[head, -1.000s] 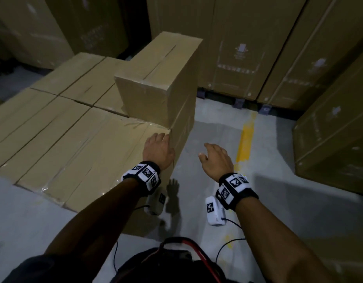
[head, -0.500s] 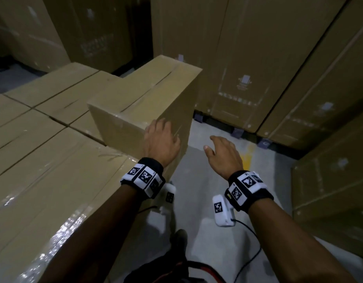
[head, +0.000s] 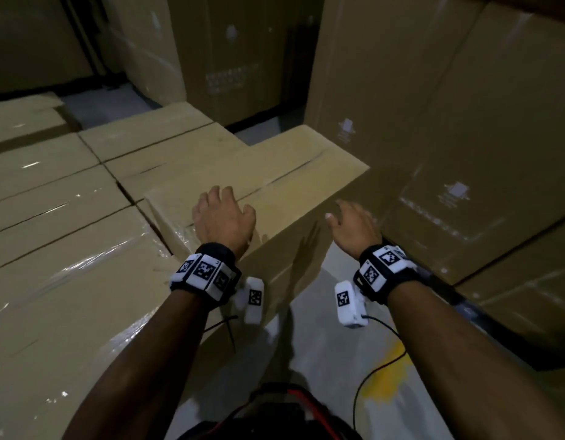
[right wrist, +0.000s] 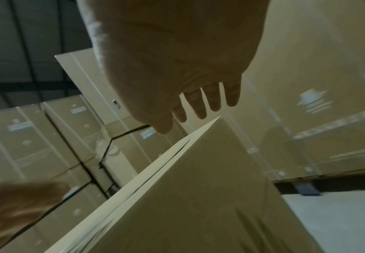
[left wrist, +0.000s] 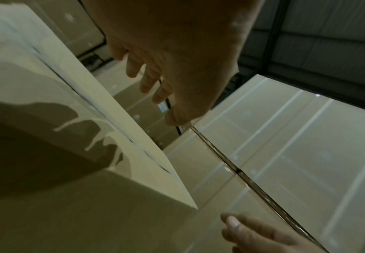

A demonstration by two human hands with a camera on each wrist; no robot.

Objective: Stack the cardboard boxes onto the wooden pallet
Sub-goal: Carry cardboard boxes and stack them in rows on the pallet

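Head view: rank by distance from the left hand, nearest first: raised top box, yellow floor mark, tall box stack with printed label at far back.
1. Raised top box: directly under the left hand, at the stack's right edge.
2. Yellow floor mark: on the floor, lower right of that hand, near the person.
3. Tall box stack with printed label: far back, beyond the stacked boxes.

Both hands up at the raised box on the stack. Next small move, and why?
Probably bring the right hand in against the raised box's side face. The left hand is already over its near top corner, fingers relaxed, while the right hangs open beside it over the floor, gripping nothing. It likely needs both sides held before it can be shifted on the lower boxes.
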